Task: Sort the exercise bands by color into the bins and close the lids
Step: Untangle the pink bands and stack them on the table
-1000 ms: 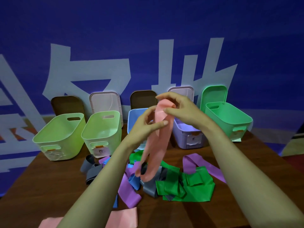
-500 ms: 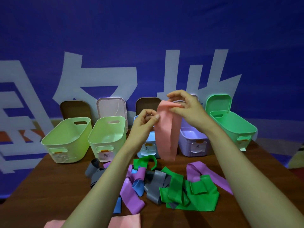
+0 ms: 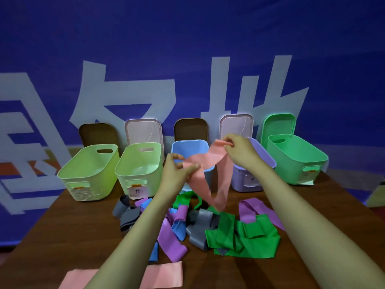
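A pink band [image 3: 210, 163] is stretched between my hands above the pile. My left hand [image 3: 177, 172] pinches one part of it, and my right hand [image 3: 239, 151] pinches its top end higher up. Its loops hang down to the heap of green, purple, blue and grey bands [image 3: 208, 226] on the wooden table [image 3: 62, 236]. Behind stand several open bins: yellow-green [image 3: 89, 172], pale green [image 3: 139, 165], blue [image 3: 187, 147], lilac [image 3: 248, 180] and mint green [image 3: 295, 159].
Lids lean upright against the blue wall behind each bin: brown [image 3: 98, 134], pinkish [image 3: 143, 132], brown [image 3: 190, 129], pinkish [image 3: 236, 126], green [image 3: 279, 126]. Another pink band [image 3: 162, 274] lies at the table's near edge under my left forearm.
My hands have moved apart, pulling the pink band wider; the left hand dropped lower and leftward while the right stayed high. The band now hangs in two loops instead of one strip.
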Available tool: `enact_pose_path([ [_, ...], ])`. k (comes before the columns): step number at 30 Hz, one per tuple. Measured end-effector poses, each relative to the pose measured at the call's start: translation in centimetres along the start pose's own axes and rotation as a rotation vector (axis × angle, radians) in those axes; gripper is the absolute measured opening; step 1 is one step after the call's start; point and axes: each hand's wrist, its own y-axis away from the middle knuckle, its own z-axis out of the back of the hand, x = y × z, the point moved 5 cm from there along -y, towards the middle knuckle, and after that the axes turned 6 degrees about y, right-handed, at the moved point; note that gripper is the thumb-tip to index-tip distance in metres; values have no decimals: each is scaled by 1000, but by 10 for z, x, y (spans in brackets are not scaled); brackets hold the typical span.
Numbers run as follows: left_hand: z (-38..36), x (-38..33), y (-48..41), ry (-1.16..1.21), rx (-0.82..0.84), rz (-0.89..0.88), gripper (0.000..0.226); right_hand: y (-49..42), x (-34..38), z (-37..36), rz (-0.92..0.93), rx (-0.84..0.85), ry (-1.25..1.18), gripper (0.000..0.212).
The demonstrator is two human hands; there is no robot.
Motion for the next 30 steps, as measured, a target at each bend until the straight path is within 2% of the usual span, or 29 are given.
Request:
enact_pose_path([
  [5, 1, -32, -3, 98, -47, -59, 28, 21, -23, -40, -91, 146, 72, 24],
  [7, -1, -36, -7, 65, -24, -28, 22, 26, -24, -46, -89, 116, 57, 22],
  [10, -6, -34, -11, 62, 43, 30, 33, 36, -15, -46, -84, -2, -180, 15],
  [11, -7, -33, -11, 68, 51, 42, 39, 40, -11, -49, -90, 28, -324, 14],
  [13, -11, -32, -11, 107, 64, 66, 48, 53, 2, -64, -93, 194, -602, 17],
  [14, -14, -32, -11, 138, 74, 77, 53, 61, 7, -73, -87, 287, -685, 16],
  [16, -16, -31, -11, 182, 91, 88, 58, 72, 10, -91, -67, 399, -677, 13],
  [19, -16, -25, -13, 146, 136, 61, 62, 80, 11, -108, -107, 386, -680, 53],
  [21, -13, -21, -12, 9, 144, 25, 66, 79, 11, -112, -179, 275, -691, 72],
  [22, -11, -23, -11, -106, 121, -22, 66, 77, 11, -113, -214, 221, -684, 71],
  [25, 2, -35, -8, -533, -39, -256, 41, 69, 10, -108, -261, 118, -594, 48],
  [28, 14, -40, -7, -863, -122, -350, 9, 63, 12, -94, -154, 87, -450, 58],
  [30, 25, -36, -9, -1020, -164, -344, 19, 58, 11, -83, -33, 52, -344, 58],
])
